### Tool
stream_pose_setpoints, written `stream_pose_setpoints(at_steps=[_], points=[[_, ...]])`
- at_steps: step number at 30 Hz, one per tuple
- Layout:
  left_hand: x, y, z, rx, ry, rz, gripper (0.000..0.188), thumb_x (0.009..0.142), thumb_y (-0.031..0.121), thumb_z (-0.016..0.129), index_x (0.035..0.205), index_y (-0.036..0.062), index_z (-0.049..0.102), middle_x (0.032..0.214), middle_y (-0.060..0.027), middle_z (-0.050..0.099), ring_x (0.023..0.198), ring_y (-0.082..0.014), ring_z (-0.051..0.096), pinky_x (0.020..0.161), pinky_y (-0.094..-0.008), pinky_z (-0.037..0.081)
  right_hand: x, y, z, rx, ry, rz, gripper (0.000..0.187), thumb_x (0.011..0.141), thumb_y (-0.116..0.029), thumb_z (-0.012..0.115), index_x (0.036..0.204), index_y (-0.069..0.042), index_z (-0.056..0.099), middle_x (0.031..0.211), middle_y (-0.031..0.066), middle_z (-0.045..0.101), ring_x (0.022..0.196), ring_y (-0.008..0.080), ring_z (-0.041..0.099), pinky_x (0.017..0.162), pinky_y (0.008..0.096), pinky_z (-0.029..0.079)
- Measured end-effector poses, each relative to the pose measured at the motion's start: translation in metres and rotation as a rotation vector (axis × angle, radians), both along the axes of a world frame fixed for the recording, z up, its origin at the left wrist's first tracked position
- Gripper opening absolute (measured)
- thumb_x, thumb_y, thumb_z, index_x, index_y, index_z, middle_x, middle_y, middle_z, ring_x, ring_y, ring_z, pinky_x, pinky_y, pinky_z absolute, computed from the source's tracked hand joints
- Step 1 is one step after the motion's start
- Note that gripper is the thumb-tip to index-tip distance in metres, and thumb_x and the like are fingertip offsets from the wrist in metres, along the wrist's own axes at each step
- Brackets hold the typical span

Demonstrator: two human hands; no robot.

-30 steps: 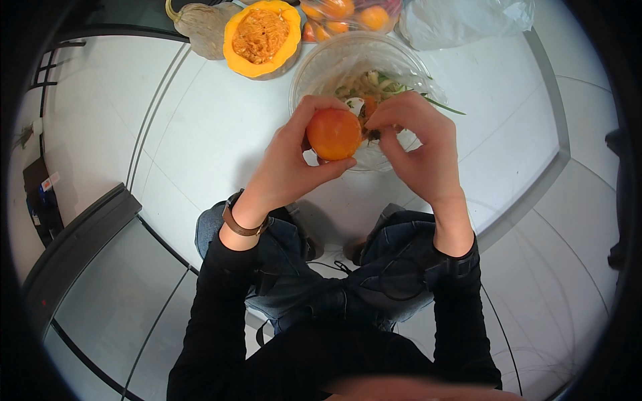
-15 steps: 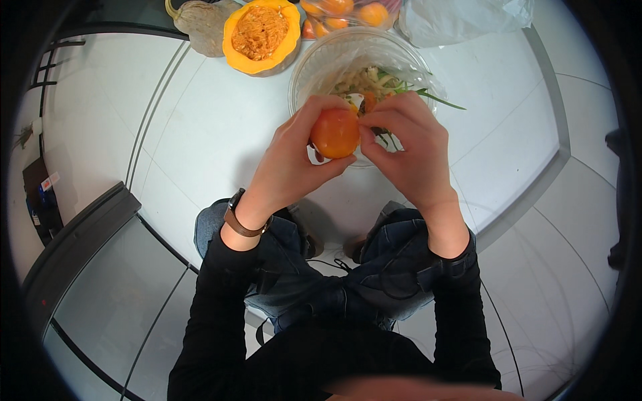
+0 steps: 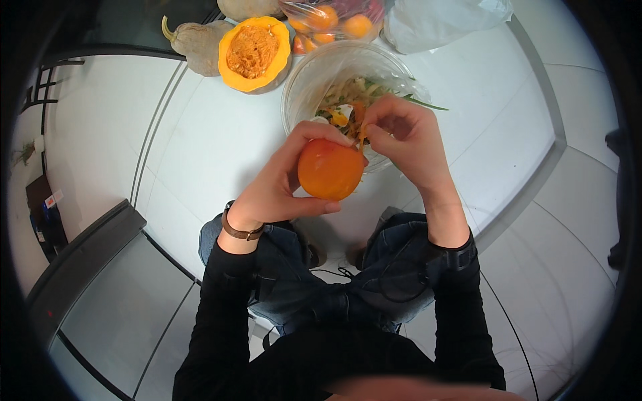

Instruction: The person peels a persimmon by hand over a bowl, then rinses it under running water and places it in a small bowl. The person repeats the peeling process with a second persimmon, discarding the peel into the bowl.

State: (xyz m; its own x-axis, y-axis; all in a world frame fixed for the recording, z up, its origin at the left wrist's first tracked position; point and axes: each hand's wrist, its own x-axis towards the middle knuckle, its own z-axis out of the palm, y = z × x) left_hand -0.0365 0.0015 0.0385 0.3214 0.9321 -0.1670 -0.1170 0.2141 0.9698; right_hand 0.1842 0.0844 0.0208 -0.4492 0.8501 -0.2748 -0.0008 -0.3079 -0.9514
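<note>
My left hand (image 3: 277, 174) is wrapped around a smooth, round, orange-red fruit (image 3: 330, 170); whether it is a tomato or a persimmon I cannot tell. My right hand (image 3: 408, 140) is closed in a pinch beside the fruit's upper right. From its fingertips hangs a thin orange strip of peel (image 3: 362, 138), close to or touching the fruit. Just beyond both hands is a clear round tub (image 3: 289, 93) with a plastic bag in it. Inside lie food scraps (image 3: 344, 100), with pale peelings, green stalks and orange bits, partly hidden by my hands.
Behind the tub, a clear bag (image 3: 334, 23) holds several orange fruits. A cut pumpkin half (image 3: 255, 53) shows its seeds and strings at the back left, next to a whole tan squash (image 3: 200, 48). A whitish plastic bag (image 3: 447, 23) lies at the back right.
Both hands have come a little apart. The fruit has moved down and slightly left, and a peel strip now shows below my right fingertips. The view has shifted a little.
</note>
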Motion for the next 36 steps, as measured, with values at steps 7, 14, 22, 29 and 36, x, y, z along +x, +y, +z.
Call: stream_pose_setpoints(at_steps=[7, 14, 22, 29, 36], points=[[0.000, 0.000, -0.003, -0.220, -0.374, 0.002, 0.082, 0.069, 0.007, 0.088, 0.138, 0.0115, 0.043, 0.137, -0.0138, 0.057, 0.118, -0.0247, 0.061, 0.109, -0.0397, 0.047, 0.000, 0.001, -0.003, 0.095, -0.149, -0.071, 0.006, 0.089, -0.001, 0.071, 0.093, 0.000, 0.067, 0.084, 0.0000, 0.067, 0.076, 0.0058, 0.060, 0.072, 0.0223, 0.050], [0.001, 0.005, 0.000, -0.184, -0.260, 0.014, 0.078, 0.071, 0.006, 0.088, 0.135, 0.0146, 0.045, 0.139, -0.0190, 0.056, 0.115, -0.0224, 0.063, 0.097, -0.0347, 0.054, 0.006, 0.005, 0.002, 0.303, -0.211, -0.109, 0.014, 0.088, 0.007, 0.063, 0.097, -0.001, 0.070, 0.093, 0.0041, 0.069, 0.077, 0.0116, 0.063, 0.072, 0.0244, 0.051], [0.014, 0.004, -0.009, 0.026, 0.423, 0.142, 0.065, 0.076, 0.011, 0.087, 0.132, 0.0111, 0.054, 0.124, -0.0093, 0.065, 0.114, -0.0245, 0.065, 0.098, -0.0343, 0.052, -0.001, -0.008, 0.019, 0.576, -0.279, 0.088, 0.022, 0.079, 0.011, 0.066, 0.096, -0.002, 0.072, 0.095, 0.0090, 0.066, 0.089, 0.0258, 0.066, 0.080, 0.0326, 0.054], [0.017, 0.001, -0.012, 0.116, 0.546, 0.207, 0.058, 0.076, 0.014, 0.085, 0.125, 0.0091, 0.056, 0.115, -0.0153, 0.068, 0.103, -0.0393, 0.067, 0.089, -0.0396, 0.055, -0.017, -0.019, 0.013, 0.950, -0.343, 0.140, 0.021, 0.076, -0.002, 0.081, 0.095, -0.006, 0.072, 0.095, 0.0053, 0.063, 0.091, 0.0263, 0.061, 0.076, 0.0347, 0.054], [0.019, -0.002, -0.016, 0.159, 0.705, 0.218, 0.056, 0.073, 0.009, 0.086, 0.121, 0.0079, 0.057, 0.112, -0.0160, 0.067, 0.103, -0.0392, 0.067, 0.088, -0.0396, 0.055, -0.024, -0.027, 0.011, 1.038, -0.458, 0.156, 0.021, 0.073, -0.002, 0.079, 0.091, -0.006, 0.069, 0.093, 0.0043, 0.061, 0.087, 0.0248, 0.060, 0.074, 0.0356, 0.055]])
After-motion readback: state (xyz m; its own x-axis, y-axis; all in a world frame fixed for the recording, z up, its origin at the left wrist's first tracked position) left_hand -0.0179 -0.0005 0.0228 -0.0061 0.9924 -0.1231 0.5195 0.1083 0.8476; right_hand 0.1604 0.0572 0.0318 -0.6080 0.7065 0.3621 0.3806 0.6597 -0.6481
